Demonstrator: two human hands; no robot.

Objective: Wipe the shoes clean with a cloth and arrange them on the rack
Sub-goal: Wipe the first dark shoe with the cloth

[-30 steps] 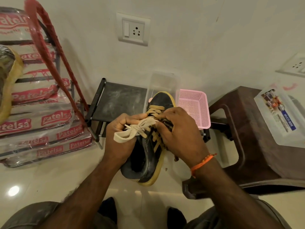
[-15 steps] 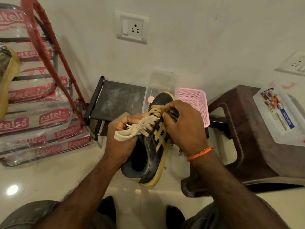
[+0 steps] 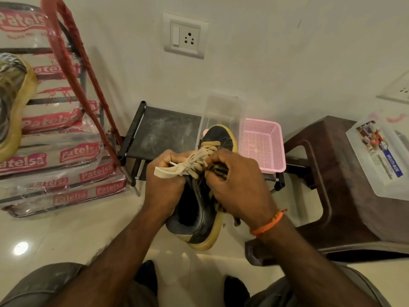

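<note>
Glossy cream floor tiles (image 3: 66,235) meet a white wall by a low black rack (image 3: 163,131). The black yellow-soled lace-up shoe (image 3: 203,218) points toe-first toward the wall, its long axis running away from the person. Left hand (image 3: 164,185) fingers clench its beige laces (image 3: 188,166); right hand (image 3: 239,185) fingers grip its side.

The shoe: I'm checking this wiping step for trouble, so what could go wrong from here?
1. The shoe is held in mid-air by both hands; if the left hand slips off the laces, it may drop onto the floor.
2. The right hand wipes close to the clear box and pink basket, and could knock them.
</note>
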